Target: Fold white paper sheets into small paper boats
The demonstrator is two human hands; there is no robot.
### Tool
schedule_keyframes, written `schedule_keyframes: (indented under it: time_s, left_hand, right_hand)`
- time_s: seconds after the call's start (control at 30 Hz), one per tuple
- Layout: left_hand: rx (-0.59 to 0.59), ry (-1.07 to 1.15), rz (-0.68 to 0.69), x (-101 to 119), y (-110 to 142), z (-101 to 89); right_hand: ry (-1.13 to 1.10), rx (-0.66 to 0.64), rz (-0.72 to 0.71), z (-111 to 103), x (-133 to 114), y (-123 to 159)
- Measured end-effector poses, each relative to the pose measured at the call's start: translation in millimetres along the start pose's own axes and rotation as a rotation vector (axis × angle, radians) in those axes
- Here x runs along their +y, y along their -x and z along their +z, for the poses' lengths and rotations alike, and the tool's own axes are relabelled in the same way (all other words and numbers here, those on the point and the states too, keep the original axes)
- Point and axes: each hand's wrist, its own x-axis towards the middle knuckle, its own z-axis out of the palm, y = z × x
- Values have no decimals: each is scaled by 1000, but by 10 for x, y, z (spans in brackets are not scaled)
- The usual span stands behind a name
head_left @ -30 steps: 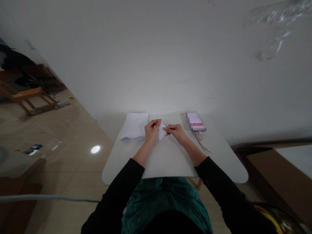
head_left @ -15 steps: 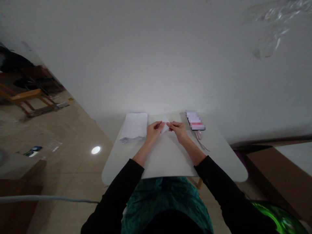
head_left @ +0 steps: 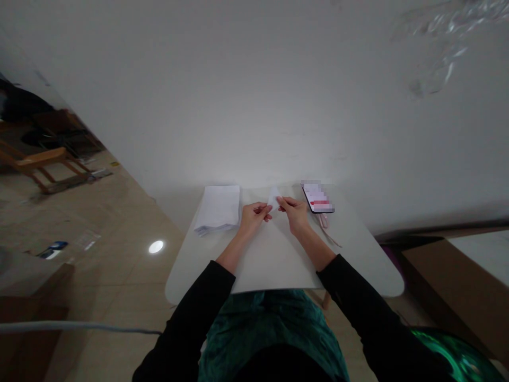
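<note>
A small folded white paper [head_left: 273, 198] is held above the far part of a white table [head_left: 369, 265]. My left hand [head_left: 253, 216] pinches its left lower edge with curled fingers. My right hand [head_left: 295, 212] pinches its right edge with thumb and fingertips. Both hands sit close together near the table's far middle. A stack of white paper sheets [head_left: 218, 208] lies just left of my left hand.
A phone [head_left: 318, 198] with a pink cord [head_left: 328, 227] lies to the right of my right hand. A white wall rises behind the table. A wooden chair [head_left: 37, 162] stands far left on the tiled floor. A brown box [head_left: 449, 286] sits at the right.
Both hands have moved the folded paper a little farther away and to the right, and the paper has turned more upright between the fingers.
</note>
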Motion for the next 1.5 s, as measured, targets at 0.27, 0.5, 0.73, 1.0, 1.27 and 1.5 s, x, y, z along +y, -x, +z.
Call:
schedule_keyframes:
  time_s: [0.27, 0.5, 0.73, 1.0, 1.27, 1.5]
  left_hand:
    - [-189, 446, -234, 57, 28, 5]
    - [-264, 490, -264, 125, 54, -9]
    - [-341, 534, -216, 113, 58, -27]
    - [-182, 563, -137, 56, 14, -6]
    - [-150, 489, -118, 26, 22, -15]
    - [-151, 457, -105, 51, 38, 0]
  right_hand:
    - [-50, -179, 89, -20, -28, -17]
    - [-84, -418, 153, 31, -158, 76]
    - [-44, -421, 154, 17, -129, 50]
    - [266, -131, -284, 61, -87, 72]
    - [416, -231, -402, 97, -57, 122]
    - [415, -220, -387, 116, -47, 141]
